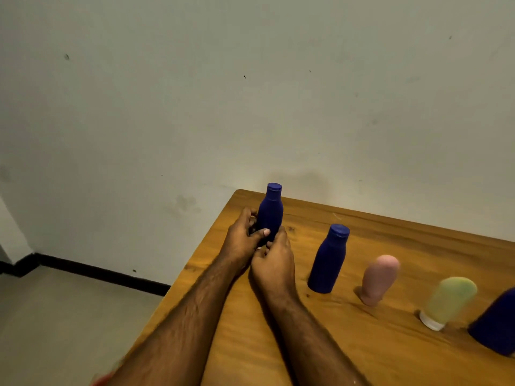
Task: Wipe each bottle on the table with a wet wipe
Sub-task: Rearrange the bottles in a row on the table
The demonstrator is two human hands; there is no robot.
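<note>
wooden table (348, 358) by bare wall. left hand (242, 238) + right hand (274, 260) together, clamped round far blue bottle (270, 213), prob steadying for wiping; wet wipe not visible.

Five bottles stand in a row on the tabletop (362, 358). The far-left bottle (269, 211) is near the corner, between the left hand (242, 238) and right hand (274, 260). Rightward come a second bottle (328, 260), an upside-down tube (379, 278), another tube (448, 302), and a bottle at the frame edge (498, 324).
</note>
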